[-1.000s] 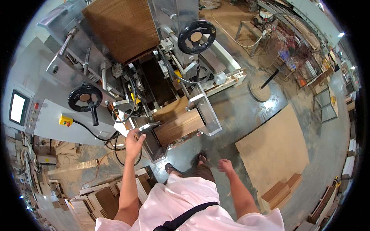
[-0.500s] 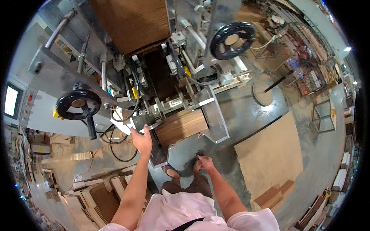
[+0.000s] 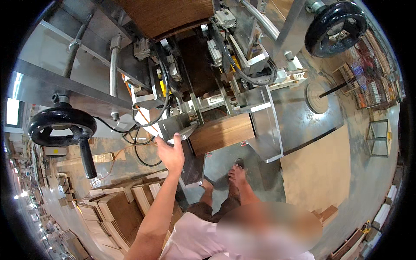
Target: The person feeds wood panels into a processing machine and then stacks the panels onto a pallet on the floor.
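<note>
1. Machine (image 3: 78, 93): if it moves, bare fingers at its front could get pinched.
2. Left side plate (image 3: 193, 169): could shift if leaned on.
3. Wooden board (image 3: 222, 133): sits between left and right side plates (image 3: 266, 125); may skew if either moves.
4. Left hand (image 3: 171, 151): at left plate's top; can't tell if grip's clamped; could slip.
5. Right hand (image 3: 237, 174): apart from board, grip unclear; no backup if board drops.
</note>
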Action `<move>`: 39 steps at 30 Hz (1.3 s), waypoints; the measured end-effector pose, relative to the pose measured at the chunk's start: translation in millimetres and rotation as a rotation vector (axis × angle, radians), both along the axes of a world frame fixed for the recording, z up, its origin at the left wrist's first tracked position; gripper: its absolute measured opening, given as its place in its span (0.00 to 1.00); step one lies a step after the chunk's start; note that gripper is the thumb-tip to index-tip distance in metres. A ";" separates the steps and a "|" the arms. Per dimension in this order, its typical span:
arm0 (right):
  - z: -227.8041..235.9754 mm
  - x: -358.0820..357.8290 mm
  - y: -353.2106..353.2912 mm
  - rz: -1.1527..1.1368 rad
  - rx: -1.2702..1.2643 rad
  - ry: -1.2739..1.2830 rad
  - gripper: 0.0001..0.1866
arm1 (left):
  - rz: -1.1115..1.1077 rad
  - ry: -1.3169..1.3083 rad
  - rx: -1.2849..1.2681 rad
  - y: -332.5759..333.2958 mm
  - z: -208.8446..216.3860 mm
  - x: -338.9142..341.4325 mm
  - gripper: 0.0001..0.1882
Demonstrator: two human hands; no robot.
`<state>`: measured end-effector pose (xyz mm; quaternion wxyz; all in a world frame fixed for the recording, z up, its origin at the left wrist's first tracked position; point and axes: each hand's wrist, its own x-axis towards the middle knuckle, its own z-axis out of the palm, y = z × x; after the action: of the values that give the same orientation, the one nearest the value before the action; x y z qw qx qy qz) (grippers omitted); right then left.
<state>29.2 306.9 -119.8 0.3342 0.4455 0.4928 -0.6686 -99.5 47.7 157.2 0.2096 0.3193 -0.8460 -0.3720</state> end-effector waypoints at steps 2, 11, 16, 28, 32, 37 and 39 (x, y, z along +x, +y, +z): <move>-4.7 -10.7 -0.5 -0.026 -0.013 -0.036 0.22 | 0.016 -0.117 0.011 2.2 6.4 1.2 0.27; -36.0 -33.7 -22.5 -0.292 -0.181 -0.036 0.26 | 0.021 -0.082 0.059 -5.3 2.2 1.7 0.24; -85.7 -76.4 -57.5 -0.542 -0.314 0.054 0.29 | 0.004 -0.035 0.035 -2.1 4.4 1.8 0.21; -163.6 -133.9 -90.1 -0.963 -1.105 0.703 0.41 | -0.033 -0.036 0.047 0.0 -1.8 8.3 0.33; -145.6 -140.0 -91.8 -0.939 -1.022 0.659 0.41 | -0.304 0.135 -0.544 7.5 -11.0 28.0 0.49; -121.1 -140.9 -89.3 -0.879 -0.891 0.521 0.41 | -0.783 -0.180 -0.449 57.7 -44.7 30.5 0.46; -107.9 -136.4 -89.5 -0.854 -0.877 0.487 0.41 | -0.930 -0.385 -0.410 67.8 -52.3 13.6 0.49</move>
<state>-107.1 217.4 -227.8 0.0690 0.2605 0.0160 -0.9629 -85.9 115.5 104.9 -0.0782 -0.0739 -0.9763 -0.1877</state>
